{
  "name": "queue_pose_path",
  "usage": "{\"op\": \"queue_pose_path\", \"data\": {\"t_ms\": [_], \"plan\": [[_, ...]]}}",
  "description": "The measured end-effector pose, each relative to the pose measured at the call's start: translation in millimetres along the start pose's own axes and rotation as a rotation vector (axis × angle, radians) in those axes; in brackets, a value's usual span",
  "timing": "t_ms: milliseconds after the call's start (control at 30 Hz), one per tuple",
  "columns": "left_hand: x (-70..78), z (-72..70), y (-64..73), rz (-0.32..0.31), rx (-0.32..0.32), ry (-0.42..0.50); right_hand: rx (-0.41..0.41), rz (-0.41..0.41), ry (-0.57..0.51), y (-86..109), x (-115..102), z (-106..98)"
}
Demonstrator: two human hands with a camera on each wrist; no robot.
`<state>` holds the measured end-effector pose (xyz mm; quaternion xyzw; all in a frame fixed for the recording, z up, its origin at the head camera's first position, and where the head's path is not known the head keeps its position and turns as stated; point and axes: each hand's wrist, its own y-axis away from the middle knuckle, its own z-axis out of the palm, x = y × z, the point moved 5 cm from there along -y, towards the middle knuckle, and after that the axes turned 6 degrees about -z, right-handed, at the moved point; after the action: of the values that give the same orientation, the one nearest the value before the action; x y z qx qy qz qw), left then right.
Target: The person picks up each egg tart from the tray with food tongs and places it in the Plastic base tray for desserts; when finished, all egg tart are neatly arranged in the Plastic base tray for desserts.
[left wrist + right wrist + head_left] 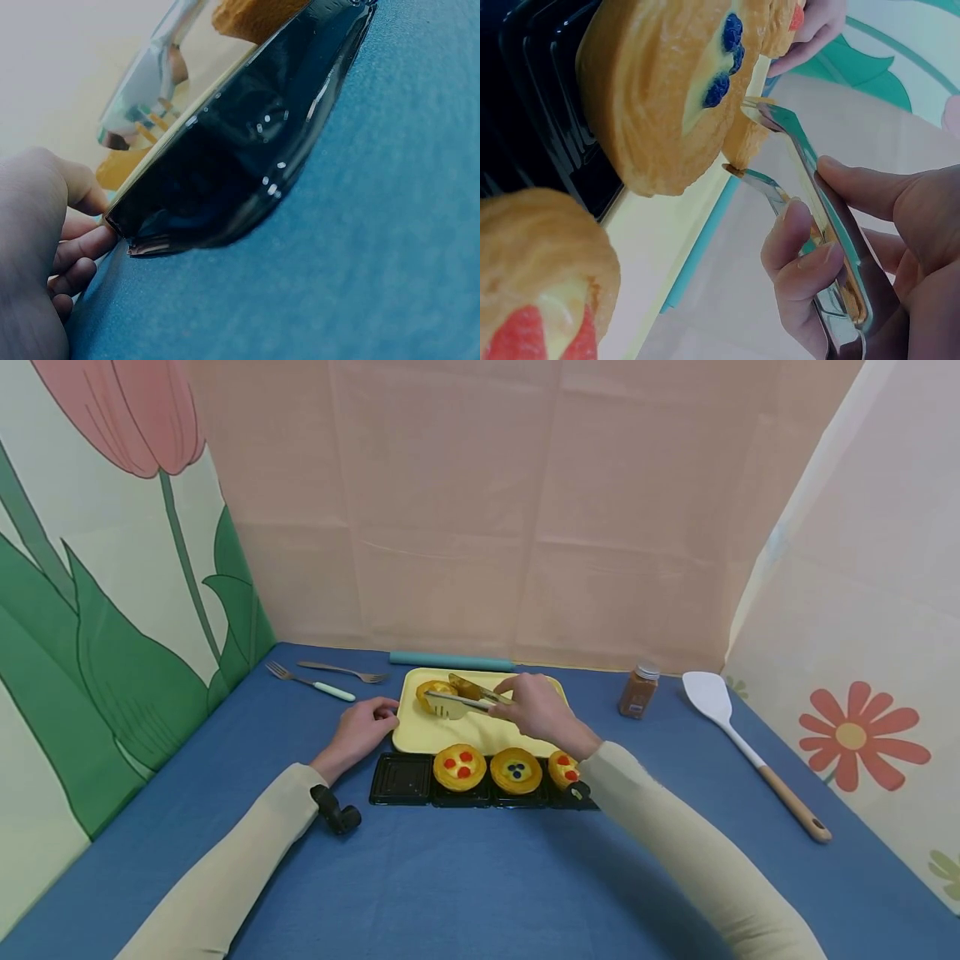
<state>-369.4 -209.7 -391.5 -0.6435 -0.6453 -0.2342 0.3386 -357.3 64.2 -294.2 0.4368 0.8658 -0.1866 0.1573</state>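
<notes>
My right hand (538, 710) grips metal serving tongs (804, 142), whose fork-like heads point left over the yellow tray (416, 739). An egg tart (429, 690) lies on the tray at the left, at the tongs' heads; in the right wrist view their tips are on either side of it. My left hand (362, 729) pinches the tray's left edge, thumb above and fingers below. Along the tray's near side is a black compartment container (400, 779). It holds a red-topped tart (460, 767), a blueberry tart (516, 771) and another red-topped tart (562, 768); its leftmost compartment is bare.
Two forks, one with a pale handle (333, 691), lie at the back left. A teal rod (452, 661) lies behind the tray. To the right stand a spice jar (639, 692) and a white spatula (708, 695) with a wooden handle, all on blue cloth (465, 877).
</notes>
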Motion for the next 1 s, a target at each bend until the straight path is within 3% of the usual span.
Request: {"op": "queue_pose_path", "data": {"t_ms": [1000], "plan": [[-0.9, 0.0, -1.3, 0.006, -0.01, 0.001, 0.044, -0.052, -0.007, 26.5, -6.7, -11.6]]}}
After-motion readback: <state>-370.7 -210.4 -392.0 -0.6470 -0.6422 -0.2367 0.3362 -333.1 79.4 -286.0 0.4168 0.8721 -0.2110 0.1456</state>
